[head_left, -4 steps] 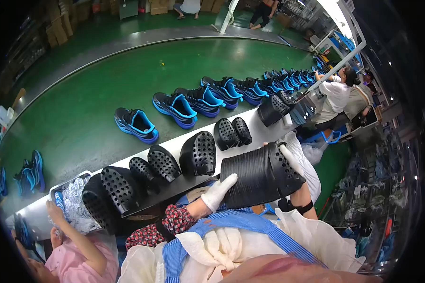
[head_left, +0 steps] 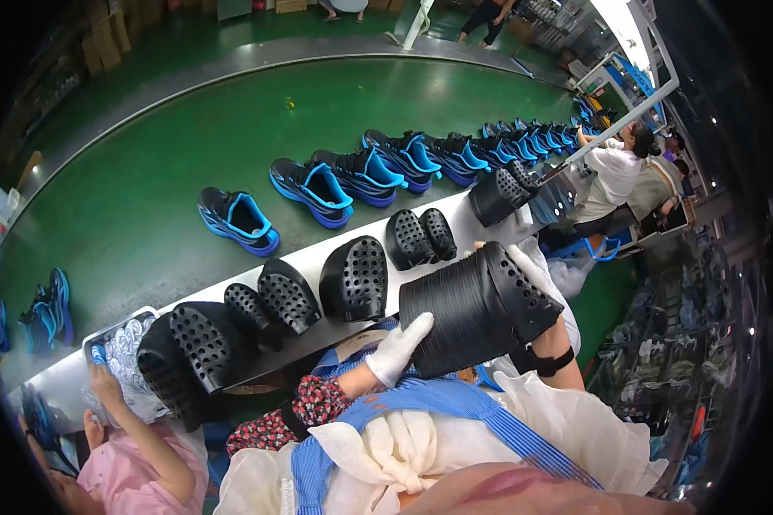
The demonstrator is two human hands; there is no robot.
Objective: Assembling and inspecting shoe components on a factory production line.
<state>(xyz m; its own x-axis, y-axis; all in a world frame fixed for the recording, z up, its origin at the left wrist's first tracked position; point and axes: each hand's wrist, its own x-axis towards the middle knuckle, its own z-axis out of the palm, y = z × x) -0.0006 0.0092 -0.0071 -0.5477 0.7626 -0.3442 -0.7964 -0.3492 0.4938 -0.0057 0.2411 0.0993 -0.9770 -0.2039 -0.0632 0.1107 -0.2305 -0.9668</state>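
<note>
A thick stack of nested black plastic shoe inserts (head_left: pixel 455 318) lies on its side across my front, the outermost one dotted with round holes. My left hand (head_left: pixel 402 350), in a white glove, is closed against the stack's left end, thumb up along its side. My right hand (head_left: pixel 534 271), also gloved in white, wraps round the right end; most of it is hidden behind the inserts. Just beyond the stack, more perforated black inserts (head_left: pixel 355 279) stand in groups along a white ledge (head_left: pixel 305 251).
Black and blue sneakers (head_left: pixel 312 190) line the green surface (head_left: pixel 180 154) beyond the ledge. At the left, a co-worker's hand (head_left: pixel 106 386) reaches to a tray (head_left: pixel 150 311) of plastic-wrapped pieces. Another person (head_left: pixel 611 172) works at the far right, beside a slanting white post (head_left: pixel 627 120).
The stack has tipped slightly, its right end turning a little. Both my hands keep hold of it. The view has shifted slightly, and the co-worker's hand has moved over the tray.
</note>
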